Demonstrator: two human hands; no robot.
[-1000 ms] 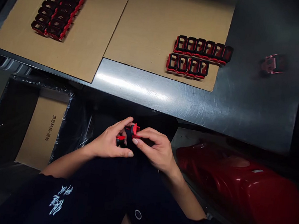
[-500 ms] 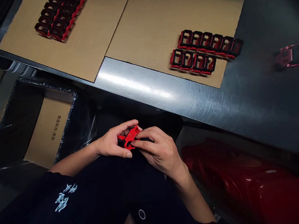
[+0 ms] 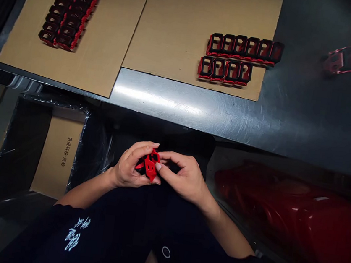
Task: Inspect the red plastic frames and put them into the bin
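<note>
A small red plastic frame part (image 3: 150, 167) with black portions is held between both hands, close to my body and below the table edge. My left hand (image 3: 131, 165) is closed around its left side, fingers over the top and thumb under it. From the right, my right hand (image 3: 186, 177) pinches the part's edge between thumb and forefinger. On the cardboard, two short rows of similar red and black frames (image 3: 225, 70) stand side by side. The palms hide some of the held part.
More red and black frames (image 3: 67, 30) line up on the left cardboard sheet (image 3: 104, 47). One reddish part (image 3: 337, 62) lies on the metal table (image 3: 179, 100) at right. Below are a plastic-lined box (image 3: 55, 156) and a shiny red bag-like bundle (image 3: 289, 216).
The red part has been turned in my hands, so a different face with openings shows. My right thumb and fingers have shifted their grip on it. The view has moved slightly.
</note>
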